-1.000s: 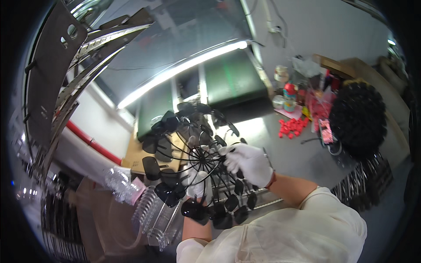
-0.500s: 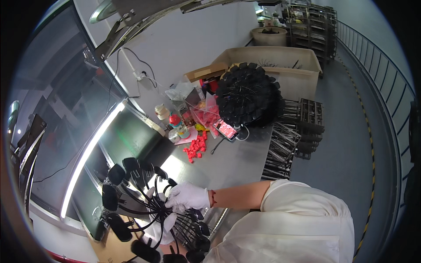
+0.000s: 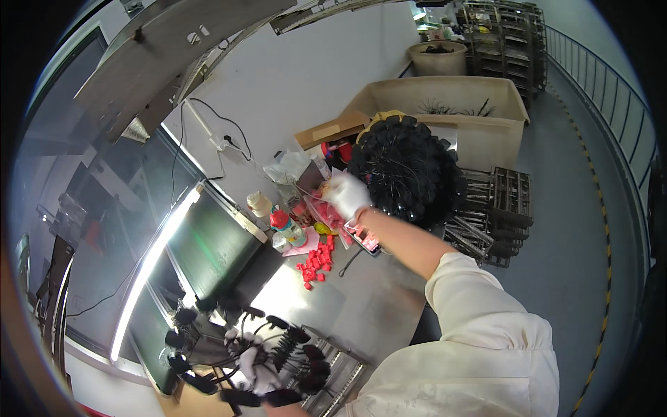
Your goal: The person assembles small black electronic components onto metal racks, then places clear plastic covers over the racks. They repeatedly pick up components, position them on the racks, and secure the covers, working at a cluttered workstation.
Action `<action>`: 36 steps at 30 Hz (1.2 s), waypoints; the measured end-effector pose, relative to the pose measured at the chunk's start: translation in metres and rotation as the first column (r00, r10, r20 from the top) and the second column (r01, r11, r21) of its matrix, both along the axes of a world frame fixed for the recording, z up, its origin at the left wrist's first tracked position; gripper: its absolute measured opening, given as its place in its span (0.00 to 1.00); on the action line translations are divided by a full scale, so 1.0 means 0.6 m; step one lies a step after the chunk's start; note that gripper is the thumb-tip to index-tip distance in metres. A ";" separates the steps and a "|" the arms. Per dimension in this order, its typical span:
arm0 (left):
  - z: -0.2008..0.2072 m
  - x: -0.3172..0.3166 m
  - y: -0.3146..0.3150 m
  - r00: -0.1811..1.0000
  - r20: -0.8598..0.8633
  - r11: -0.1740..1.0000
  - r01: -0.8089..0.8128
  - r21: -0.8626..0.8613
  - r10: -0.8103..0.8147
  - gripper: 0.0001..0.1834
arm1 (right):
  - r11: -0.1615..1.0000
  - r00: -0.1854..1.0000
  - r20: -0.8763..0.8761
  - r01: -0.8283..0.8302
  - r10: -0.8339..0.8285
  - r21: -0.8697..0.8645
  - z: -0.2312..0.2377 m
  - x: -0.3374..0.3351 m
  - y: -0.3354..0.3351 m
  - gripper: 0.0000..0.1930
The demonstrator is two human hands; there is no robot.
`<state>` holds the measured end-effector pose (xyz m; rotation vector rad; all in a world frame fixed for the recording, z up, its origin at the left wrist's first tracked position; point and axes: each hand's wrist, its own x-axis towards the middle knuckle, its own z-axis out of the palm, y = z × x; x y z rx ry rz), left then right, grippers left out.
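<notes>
The black cluster [image 3: 285,351] is held by the gloved left hand [image 3: 258,372] near the close end of the tabletop [image 3: 347,299]. Its grip is judged to be clamped around the stems near their centre, presumably so that the broad dark ends are left to splay outward unpressed. The right hand [image 3: 347,197], also gloved, is extended at the plastic bag [image 3: 325,214] of red material. Blur is noted there; whether its fingers are apart, together or on anything cannot be told. Loose red pieces [image 3: 317,264] are spread just beside the bag, perhaps so placed for easy reach. The large black heap [image 3: 406,170] is set beside that hand. The phone [image 3: 368,241] is partly hidden by the right forearm.
</notes>
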<state>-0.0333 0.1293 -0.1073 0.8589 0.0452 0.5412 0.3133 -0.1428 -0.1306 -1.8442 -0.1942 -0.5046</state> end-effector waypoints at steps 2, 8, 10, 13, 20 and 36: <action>-0.004 -0.015 0.028 0.989 0.086 0.969 0.136 -0.207 -0.120 0.33 | 0.901 0.902 -0.041 0.427 -0.431 -0.081 -0.003 0.113 -0.110 0.22; -0.048 -0.067 0.055 0.999 -0.048 0.992 0.014 -0.126 -0.021 0.28 | 0.802 0.817 -0.383 0.153 -0.431 -0.577 -0.034 0.251 -0.253 0.17; -0.055 -0.070 0.049 0.999 -0.018 0.993 0.035 -0.110 -0.037 0.24 | 0.702 0.848 -0.323 0.078 -0.419 -0.707 -0.033 0.261 -0.261 0.18; -0.048 -0.069 0.040 0.998 0.024 0.998 0.055 -0.032 -0.054 0.23 | 0.706 0.891 -0.265 0.083 -0.369 -0.703 -0.015 0.266 -0.271 0.16; -0.029 -0.076 0.008 0.999 0.018 0.998 -0.044 0.045 0.043 0.33 | 0.959 0.980 -0.018 0.188 -0.196 -0.212 0.109 0.183 -0.219 0.13; -0.022 -0.083 0.004 0.994 -0.072 0.905 0.104 0.413 -0.082 0.33 | 0.375 0.304 -0.219 -0.730 0.927 0.571 0.083 -0.503 0.229 0.10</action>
